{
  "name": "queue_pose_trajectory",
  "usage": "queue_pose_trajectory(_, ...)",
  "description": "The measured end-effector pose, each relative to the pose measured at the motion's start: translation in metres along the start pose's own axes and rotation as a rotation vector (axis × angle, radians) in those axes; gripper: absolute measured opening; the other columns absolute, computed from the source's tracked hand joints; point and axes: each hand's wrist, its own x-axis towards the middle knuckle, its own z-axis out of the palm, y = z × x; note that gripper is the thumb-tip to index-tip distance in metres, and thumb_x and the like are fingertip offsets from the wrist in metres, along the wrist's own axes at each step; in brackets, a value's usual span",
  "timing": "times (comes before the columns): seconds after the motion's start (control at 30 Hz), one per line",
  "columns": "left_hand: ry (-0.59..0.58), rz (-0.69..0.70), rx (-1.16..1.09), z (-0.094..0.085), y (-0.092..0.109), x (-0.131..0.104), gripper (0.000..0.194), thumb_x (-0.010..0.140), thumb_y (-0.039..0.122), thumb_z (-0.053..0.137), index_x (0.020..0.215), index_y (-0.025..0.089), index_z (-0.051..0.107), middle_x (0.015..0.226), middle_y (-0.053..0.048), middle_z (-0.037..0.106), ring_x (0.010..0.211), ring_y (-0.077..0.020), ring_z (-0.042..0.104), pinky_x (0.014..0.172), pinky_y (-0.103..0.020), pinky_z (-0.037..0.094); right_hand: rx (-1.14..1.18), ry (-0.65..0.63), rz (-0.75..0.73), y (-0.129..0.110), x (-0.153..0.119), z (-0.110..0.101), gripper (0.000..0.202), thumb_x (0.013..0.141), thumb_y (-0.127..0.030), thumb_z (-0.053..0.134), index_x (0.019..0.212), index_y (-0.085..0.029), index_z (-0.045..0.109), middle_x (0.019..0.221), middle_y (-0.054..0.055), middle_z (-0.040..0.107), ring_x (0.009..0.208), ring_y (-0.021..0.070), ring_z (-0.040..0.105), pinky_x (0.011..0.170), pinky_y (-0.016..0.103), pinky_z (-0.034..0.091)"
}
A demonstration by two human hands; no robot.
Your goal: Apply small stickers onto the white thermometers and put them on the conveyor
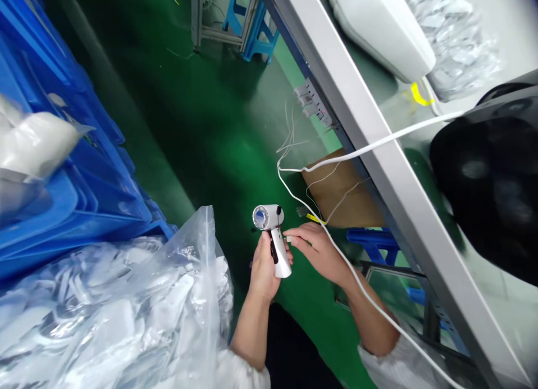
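Observation:
A small white handheld device (282,260) with a round, clear-rimmed head stands roughly upright in my left hand (263,268), whose fingers wrap round its handle. Just right of the handle, my right hand (317,249) pinches a small white piece (289,239) between thumb and fingertips, very close to the device's side. Whether that piece touches the device is too small to tell. A white cable (357,274) runs in front of my right forearm and up over the table edge.
The grey table edge (378,120) slants down the right side, with a power strip (313,103) beneath it. Blue bins (105,181) and a large clear bag of white parts (109,322) fill the left. A cardboard box (344,195) sits under the table.

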Motion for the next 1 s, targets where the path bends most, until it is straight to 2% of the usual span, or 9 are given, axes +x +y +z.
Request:
queue_pose_trajectory(0.1,0.012,0.045,0.071,0.005,-0.006,0.003,0.069,0.071,0.074,0.074,0.103,0.015,0.058,0.065,0.001,0.065,0.05,-0.0128,0.06,0.048,-0.022,0.049,0.074,0.052,0.045,0.002,0.0,-0.002,0.015,0.092,-0.026,0.059,0.098,-0.021,0.071,0.093,0.004,0.075,0.088,0.0189,0.069,0.083,0.034,0.052)
queue_pose_trajectory(0.23,-0.006,0.098,0.172,0.006,-0.009,0.005,0.062,0.077,0.074,0.068,0.1,0.017,0.058,0.066,0.001,0.065,0.052,-0.0135,0.062,0.049,-0.023,0.049,0.146,0.091,0.093,0.005,0.001,-0.002,0.015,0.092,-0.026,0.059,0.09,-0.019,0.071,0.081,0.002,0.075,0.076,0.0166,0.07,0.071,0.028,0.053)
queue_pose_trajectory(0.47,-0.002,0.178,0.34,0.002,-0.016,0.006,0.054,0.085,0.072,0.061,0.099,0.02,0.058,0.067,0.002,0.064,0.054,-0.0136,0.062,0.048,-0.021,0.048,0.122,0.128,0.101,0.003,0.002,-0.002,0.012,0.087,-0.025,0.064,0.078,-0.022,0.072,0.075,0.002,0.074,0.074,0.018,0.067,0.077,0.032,0.05)
queue_pose_trajectory(0.63,0.026,0.207,0.422,0.007,-0.016,0.0,0.053,0.084,0.073,0.06,0.093,0.02,0.058,0.06,0.003,0.061,0.048,-0.0116,0.056,0.043,-0.019,0.042,0.148,0.137,0.125,0.007,0.0,0.004,0.017,0.088,-0.024,0.06,0.075,-0.021,0.07,0.074,0.002,0.073,0.071,0.0169,0.068,0.068,0.028,0.051)
queue_pose_trajectory(0.77,0.055,0.208,0.436,0.005,-0.02,-0.003,0.053,0.086,0.074,0.057,0.093,0.021,0.057,0.059,0.003,0.061,0.049,-0.0121,0.056,0.044,-0.019,0.042,0.165,0.144,0.119,0.016,0.0,0.009,0.015,0.088,-0.023,0.06,0.077,-0.021,0.07,0.074,0.001,0.074,0.07,0.0164,0.07,0.066,0.027,0.054)
queue_pose_trajectory(0.83,0.079,0.205,0.423,0.002,-0.026,-0.001,0.058,0.087,0.077,0.05,0.094,0.02,0.058,0.06,0.002,0.061,0.049,-0.0132,0.056,0.045,-0.02,0.042,0.157,0.151,0.1,0.019,0.0,0.012,0.014,0.088,-0.024,0.062,0.078,-0.022,0.071,0.076,0.001,0.074,0.072,0.0172,0.07,0.069,0.029,0.055)
queue_pose_trajectory(0.9,0.094,0.207,0.398,-0.001,-0.032,0.001,0.065,0.087,0.082,0.041,0.098,0.02,0.06,0.065,0.0,0.063,0.055,-0.0152,0.059,0.049,-0.023,0.045,0.129,0.188,0.078,0.021,-0.002,0.015,0.013,0.089,-0.026,0.063,0.082,-0.023,0.073,0.083,0.002,0.076,0.082,0.0198,0.071,0.083,0.036,0.056)
queue_pose_trajectory(1.0,0.082,0.211,0.344,-0.003,-0.041,0.004,0.073,0.084,0.087,0.035,0.104,0.022,0.062,0.079,-0.003,0.067,0.07,-0.0195,0.065,0.06,-0.027,0.051,0.067,0.341,0.08,0.02,-0.012,0.021,0.019,0.094,-0.031,0.057,0.102,-0.025,0.073,0.11,0.007,0.074,0.115,0.0256,0.064,0.11,0.049,0.041)
